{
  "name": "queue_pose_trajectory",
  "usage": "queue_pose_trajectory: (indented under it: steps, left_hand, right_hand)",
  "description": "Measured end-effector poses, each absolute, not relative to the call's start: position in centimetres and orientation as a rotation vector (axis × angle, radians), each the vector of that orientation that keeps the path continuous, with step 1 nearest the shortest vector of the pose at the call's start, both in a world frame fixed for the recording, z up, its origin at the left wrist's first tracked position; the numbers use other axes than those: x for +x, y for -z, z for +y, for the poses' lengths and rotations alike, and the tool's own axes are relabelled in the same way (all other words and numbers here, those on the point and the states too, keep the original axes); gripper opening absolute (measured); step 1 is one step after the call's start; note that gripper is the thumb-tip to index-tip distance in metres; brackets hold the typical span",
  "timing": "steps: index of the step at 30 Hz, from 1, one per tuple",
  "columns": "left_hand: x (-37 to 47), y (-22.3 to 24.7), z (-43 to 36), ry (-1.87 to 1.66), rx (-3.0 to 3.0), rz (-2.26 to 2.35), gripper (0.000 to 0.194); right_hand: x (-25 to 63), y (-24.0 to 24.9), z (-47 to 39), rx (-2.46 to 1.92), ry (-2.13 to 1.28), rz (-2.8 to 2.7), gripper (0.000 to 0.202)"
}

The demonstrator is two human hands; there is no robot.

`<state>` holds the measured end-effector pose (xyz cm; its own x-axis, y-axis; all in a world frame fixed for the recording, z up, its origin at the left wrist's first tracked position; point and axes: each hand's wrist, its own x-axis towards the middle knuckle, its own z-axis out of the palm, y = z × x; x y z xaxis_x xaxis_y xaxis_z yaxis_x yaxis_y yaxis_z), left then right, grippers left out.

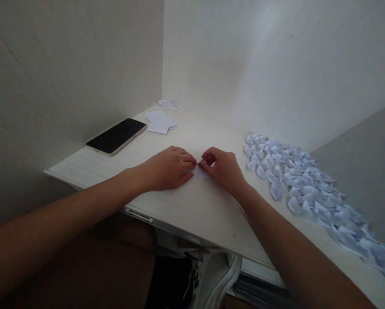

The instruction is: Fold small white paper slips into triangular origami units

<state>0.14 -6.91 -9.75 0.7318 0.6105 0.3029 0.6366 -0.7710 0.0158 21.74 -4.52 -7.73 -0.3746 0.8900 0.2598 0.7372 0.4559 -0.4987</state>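
A small piece of white paper (200,173) lies between my hands on the white tabletop, and its outline is hard to make out against the surface. My left hand (173,168) rests over its left side, with the fingers bent and the fingertips and thumb against the paper. On the other side, my right hand (224,170) pinches the paper's edge between thumb and forefinger. The two hands' fingertips nearly meet there. Part of the paper is hidden under my left hand.
A phone with a dark screen (117,136) lies at the left edge of the white table (186,214). Behind it are flat paper pieces (160,122) and white scraps (167,104) in the corner. Many folded white papers (295,171) spread along the right side. Walls enclose the back.
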Motion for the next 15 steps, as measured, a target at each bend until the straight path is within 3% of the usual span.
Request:
queue_pose_trajectory:
  steps: [4,10,15]
  left_hand:
    - [-0.4,9.5,-6.5,0.432,-2.829,-0.991,0.031]
    - [-1.7,10.1,-5.5,0.551,-2.825,-0.882,0.028]
    - [-2.0,10.8,-5.2,0.635,-2.851,-0.883,0.028]
  right_hand:
    - [22.2,7.0,-4.7,-1.227,-0.286,-2.426,0.007]
    - [22.7,7.0,-4.5,-0.937,-0.362,-2.557,0.021]
    - [22.8,7.3,-4.5,-0.831,-0.371,-2.556,0.022]
